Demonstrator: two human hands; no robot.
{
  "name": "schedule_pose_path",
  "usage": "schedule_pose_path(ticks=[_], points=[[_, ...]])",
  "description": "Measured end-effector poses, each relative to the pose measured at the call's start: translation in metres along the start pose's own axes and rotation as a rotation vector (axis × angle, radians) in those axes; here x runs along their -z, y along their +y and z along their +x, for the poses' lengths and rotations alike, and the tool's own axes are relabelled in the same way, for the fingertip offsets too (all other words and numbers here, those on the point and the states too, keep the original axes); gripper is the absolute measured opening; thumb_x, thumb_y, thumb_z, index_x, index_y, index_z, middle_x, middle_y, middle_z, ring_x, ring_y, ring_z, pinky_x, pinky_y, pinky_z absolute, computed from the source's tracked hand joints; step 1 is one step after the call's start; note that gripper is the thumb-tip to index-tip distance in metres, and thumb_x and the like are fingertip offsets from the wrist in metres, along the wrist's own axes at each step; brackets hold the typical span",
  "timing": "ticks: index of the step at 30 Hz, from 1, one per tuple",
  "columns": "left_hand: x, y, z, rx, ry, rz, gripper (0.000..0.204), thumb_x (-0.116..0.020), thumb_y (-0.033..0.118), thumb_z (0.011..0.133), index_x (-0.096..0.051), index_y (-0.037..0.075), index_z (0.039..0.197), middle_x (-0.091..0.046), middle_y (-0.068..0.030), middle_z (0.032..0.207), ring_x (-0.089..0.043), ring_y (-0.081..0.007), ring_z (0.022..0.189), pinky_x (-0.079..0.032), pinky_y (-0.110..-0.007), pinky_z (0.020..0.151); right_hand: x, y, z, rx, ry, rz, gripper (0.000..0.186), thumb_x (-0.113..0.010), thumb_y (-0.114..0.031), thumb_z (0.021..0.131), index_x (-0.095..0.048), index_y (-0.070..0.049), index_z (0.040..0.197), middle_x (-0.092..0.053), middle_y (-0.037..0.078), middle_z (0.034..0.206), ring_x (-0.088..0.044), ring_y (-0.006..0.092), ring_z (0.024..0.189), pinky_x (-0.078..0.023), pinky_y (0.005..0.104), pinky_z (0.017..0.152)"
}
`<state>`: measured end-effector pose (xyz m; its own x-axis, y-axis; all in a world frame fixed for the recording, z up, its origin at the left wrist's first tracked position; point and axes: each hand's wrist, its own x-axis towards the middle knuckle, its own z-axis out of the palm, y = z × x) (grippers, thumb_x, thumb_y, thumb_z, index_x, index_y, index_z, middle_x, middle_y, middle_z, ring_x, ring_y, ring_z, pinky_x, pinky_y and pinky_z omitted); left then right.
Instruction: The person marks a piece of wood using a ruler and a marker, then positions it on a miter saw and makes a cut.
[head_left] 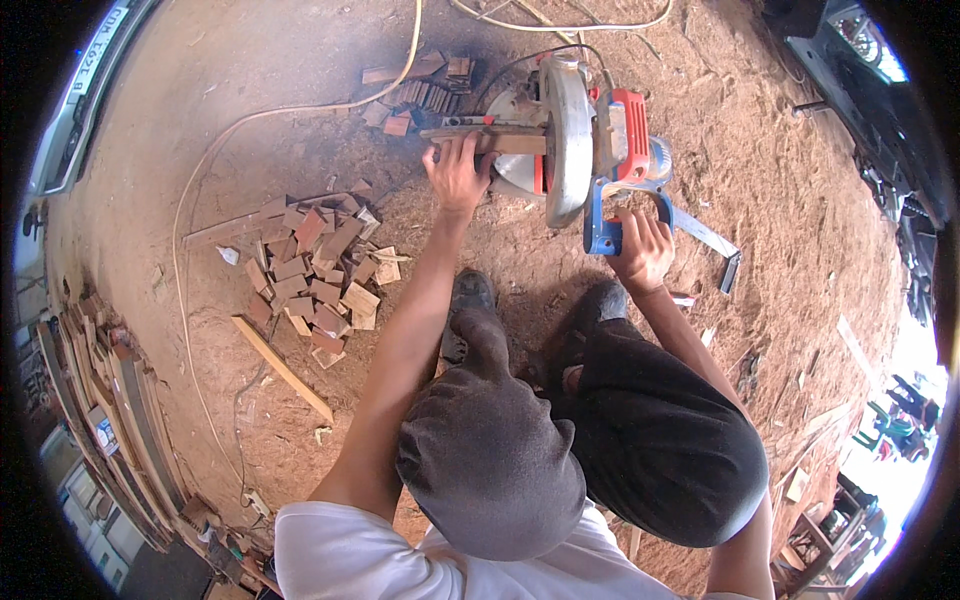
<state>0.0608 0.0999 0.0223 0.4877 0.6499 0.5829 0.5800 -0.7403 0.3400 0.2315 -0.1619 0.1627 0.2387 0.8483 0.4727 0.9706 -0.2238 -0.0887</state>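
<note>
A miter saw (pixel 625 135) with a grey blade guard, red motor housing and blue handle rests on the dirt floor in front of me. My right hand (pixel 643 248) is wrapped round its blue handle. At the saw's left side, my left hand (pixel 460 175) grips a brown wooden strip (pixel 520 144), the fingers over its near edge. The strip's right end lies against the guard, which hides the blade and the contact there. Between my left arm and a cord lies a pile of short cut wood blocks (pixel 320 260).
More small blocks (pixel 425 95) lie beyond my left hand. A pale cord (pixel 190 215) loops along the left. One yellowish stick (pixel 283 368) lies near the pile; long boards (pixel 110 420) are stacked at far left. A metal try square (pixel 715 240) lies right of the saw, amid sawdust.
</note>
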Motion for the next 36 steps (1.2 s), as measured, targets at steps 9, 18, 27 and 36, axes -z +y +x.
schedule_pose_path(ticks=[9,18,27,36], points=[[0.0020,0.0034,-0.0012,0.055,-0.052,0.016,0.045,-0.081,0.035,0.084,-0.068,0.021,0.124,-0.063,-0.0052,0.116,-0.059,-0.0263,0.108,-0.041,-0.049,0.096,-0.0025,0.0014,-0.0018,0.005,0.014,-0.011,0.025,-0.071,-0.019,0.080,-0.064,-0.009,0.102,-0.064,0.003,0.082,-0.064,0.0216,0.068,-0.045,0.0368,0.065],[0.0006,0.0008,-0.0045,0.052,-0.100,0.065,0.055,-0.084,0.032,0.079,-0.067,0.024,0.130,-0.059,-0.0053,0.124,-0.055,-0.0274,0.114,-0.039,-0.048,0.099,-0.0023,0.0011,-0.0024,-0.003,-0.009,-0.003,0.030,-0.073,-0.017,0.078,-0.065,-0.009,0.106,-0.067,0.004,0.085,-0.066,0.0222,0.071,-0.047,0.0373,0.067],[0.0021,0.0012,-0.0011,0.035,-0.074,0.069,0.045,-0.081,0.037,0.084,-0.072,0.023,0.126,-0.060,-0.0047,0.119,-0.055,-0.0249,0.111,-0.039,-0.047,0.100,-0.0037,0.0020,-0.0034,0.002,-0.009,-0.011,0.028,-0.073,-0.020,0.080,-0.064,-0.010,0.104,-0.066,0.004,0.084,-0.065,0.0225,0.070,-0.046,0.0374,0.066],[0.0041,-0.0004,-0.0009,0.053,-0.082,0.050,0.035,-0.081,0.040,0.084,-0.077,0.025,0.115,-0.060,-0.0039,0.116,-0.055,-0.0254,0.111,-0.038,-0.049,0.099,-0.0056,0.0016,-0.0087,-0.053,-0.078,0.010,0.039,-0.076,-0.021,0.072,-0.066,-0.008,0.108,-0.067,0.007,0.089,-0.067,0.0269,0.078,-0.049,0.0394,0.072]])
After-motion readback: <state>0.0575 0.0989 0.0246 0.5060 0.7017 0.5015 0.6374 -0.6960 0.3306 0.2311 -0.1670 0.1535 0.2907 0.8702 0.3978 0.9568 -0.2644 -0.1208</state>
